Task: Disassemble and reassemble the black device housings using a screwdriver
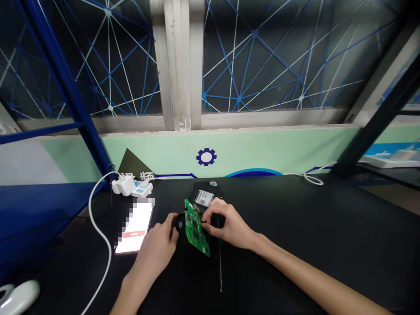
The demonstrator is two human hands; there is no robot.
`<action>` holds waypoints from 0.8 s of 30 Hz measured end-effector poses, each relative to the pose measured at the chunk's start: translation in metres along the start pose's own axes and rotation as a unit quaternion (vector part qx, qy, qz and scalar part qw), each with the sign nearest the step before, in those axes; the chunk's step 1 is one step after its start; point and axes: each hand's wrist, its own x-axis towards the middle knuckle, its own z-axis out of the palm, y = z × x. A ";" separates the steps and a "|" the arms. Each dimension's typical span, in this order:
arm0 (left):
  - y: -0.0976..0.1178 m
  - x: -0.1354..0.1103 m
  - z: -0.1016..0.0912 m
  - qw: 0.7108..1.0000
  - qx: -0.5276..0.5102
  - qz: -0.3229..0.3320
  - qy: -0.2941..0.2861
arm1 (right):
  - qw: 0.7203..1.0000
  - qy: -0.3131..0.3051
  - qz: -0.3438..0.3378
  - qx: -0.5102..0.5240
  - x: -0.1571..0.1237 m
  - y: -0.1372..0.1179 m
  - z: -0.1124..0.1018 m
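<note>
A green circuit board (196, 229) stands tilted on edge between my hands, with dark chips on its face. My right hand (231, 223) is closed, thumb and fingers pinching at the board's right side; the exact spot gripped is partly hidden. Left of the board, my left hand (159, 239) has its fingers closed on a black plastic part (179, 223) with small white marks. A thin metal shaft (221, 271), like a screwdriver's, sticks out below my right hand; I cannot tell whether that hand holds it. Behind the board lies a black case (206, 188) bearing a white label (204, 198).
A lit phone or tablet (139, 225), partly pixelated, lies left on the black table (295, 245). Beyond it are a white plug adapter (123, 185) and power strip (142, 189). A white cable (105, 240) curves forward. A white rounded object (22, 297) sits at lower left.
</note>
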 end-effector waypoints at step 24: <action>0.007 -0.003 -0.008 1.000 -0.013 -0.011 -0.017 | 0.992 -0.037 -0.020 -0.122 -0.001 -0.006 -0.001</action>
